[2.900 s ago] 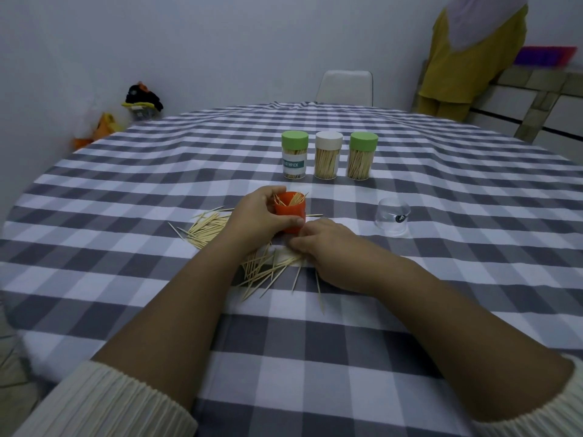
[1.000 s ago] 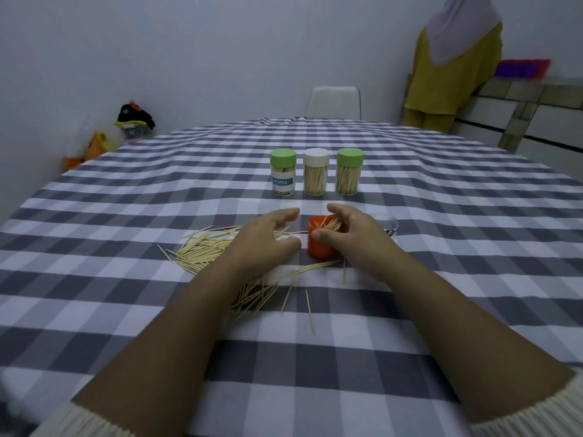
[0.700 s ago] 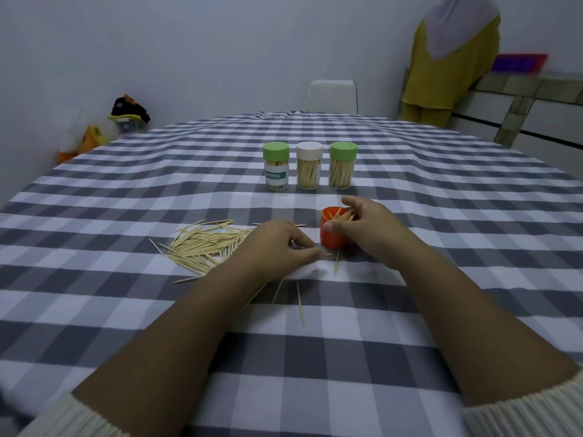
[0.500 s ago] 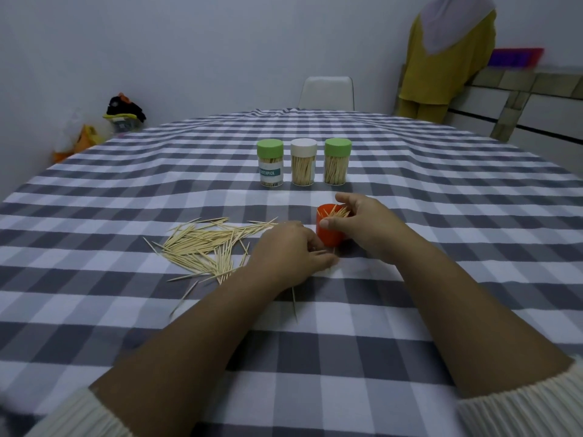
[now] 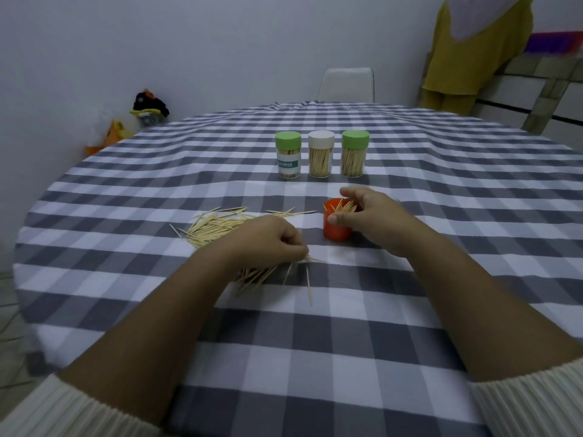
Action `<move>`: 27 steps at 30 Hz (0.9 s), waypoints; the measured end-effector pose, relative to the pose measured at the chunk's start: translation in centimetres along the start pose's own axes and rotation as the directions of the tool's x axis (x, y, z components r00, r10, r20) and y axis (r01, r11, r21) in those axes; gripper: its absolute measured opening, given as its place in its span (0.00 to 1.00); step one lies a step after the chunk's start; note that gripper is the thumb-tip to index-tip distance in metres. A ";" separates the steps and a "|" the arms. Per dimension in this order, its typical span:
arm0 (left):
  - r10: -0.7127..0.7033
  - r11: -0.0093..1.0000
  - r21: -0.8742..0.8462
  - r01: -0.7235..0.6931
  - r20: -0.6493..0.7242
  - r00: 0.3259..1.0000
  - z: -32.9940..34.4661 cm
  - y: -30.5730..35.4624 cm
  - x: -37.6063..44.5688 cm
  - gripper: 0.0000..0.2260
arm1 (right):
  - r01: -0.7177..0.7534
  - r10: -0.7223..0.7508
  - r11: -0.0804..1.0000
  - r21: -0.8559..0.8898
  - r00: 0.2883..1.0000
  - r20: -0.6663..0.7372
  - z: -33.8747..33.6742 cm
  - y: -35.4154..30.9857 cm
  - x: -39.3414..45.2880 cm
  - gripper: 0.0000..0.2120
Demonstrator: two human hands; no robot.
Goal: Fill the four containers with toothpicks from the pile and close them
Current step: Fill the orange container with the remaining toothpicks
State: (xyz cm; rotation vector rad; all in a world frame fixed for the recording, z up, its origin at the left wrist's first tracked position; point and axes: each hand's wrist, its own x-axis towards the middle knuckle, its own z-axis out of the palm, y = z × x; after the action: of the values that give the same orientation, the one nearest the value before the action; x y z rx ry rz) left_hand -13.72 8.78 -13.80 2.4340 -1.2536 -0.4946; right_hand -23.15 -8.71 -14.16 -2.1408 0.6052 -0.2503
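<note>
Now our left hand (image 5: 268, 244) pinches thin wooden toothpicks (image 5: 217, 227) from the pile, long axes pointing right toward the small open orange plastic cup (image 5: 337, 227) just beside, which our right hand (image 5: 375, 219) grips upright.

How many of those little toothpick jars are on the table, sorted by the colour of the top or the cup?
Green-lidded jars: 2, the left one bearing a label and the right one.
White-lidded jar: 1.
Orange cup, open, no lid: 1, held by the right hand.
Total: 4 containers.
</note>
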 end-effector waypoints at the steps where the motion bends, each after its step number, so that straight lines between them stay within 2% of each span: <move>1: -0.017 0.999 0.028 0.017 -0.017 1.000 0.3 0.0 -0.3 0.12 | 0.008 -0.008 1.000 -0.009 1.000 0.008 0.2 -0.2 -0.1 0.32; 4: -0.025 0.975 0.219 0.035 -0.050 0.998 1.4 0.1 -1.3 0.24 | 0.031 -0.031 0.999 -0.020 0.999 0.017 0.7 -0.6 -0.5 0.32; 6: -0.018 0.975 0.220 0.028 -0.049 0.999 1.5 -0.2 -1.8 0.22 | 0.051 -0.051 0.999 -0.008 0.998 0.025 1.1 -0.8 -0.7 0.32; 10: 0.020 0.994 0.105 -0.018 -0.024 0.999 0.5 -1.1 -2.7 0.15 | 0.090 -0.090 0.996 -0.002 0.995 0.038 1.9 -1.2 -1.3 0.32; 21: 0.171 0.951 0.282 -0.124 -0.147 0.974 0.3 -3.1 -3.6 0.15 | 0.120 -0.120 0.993 0.003 0.991 0.052 2.5 -1.6 -2.0 0.31; 27: 0.259 0.936 0.294 -0.193 -0.205 0.944 0.9 -2.6 -2.6 0.14 | 0.118 -0.118 0.993 0.014 0.993 0.023 2.5 -1.6 -2.0 0.31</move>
State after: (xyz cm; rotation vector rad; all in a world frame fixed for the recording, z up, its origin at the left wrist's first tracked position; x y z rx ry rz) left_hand -13.72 12.18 -15.42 2.4227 -1.5524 0.0425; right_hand -23.38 -5.09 -14.32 -2.1668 0.4630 -0.2925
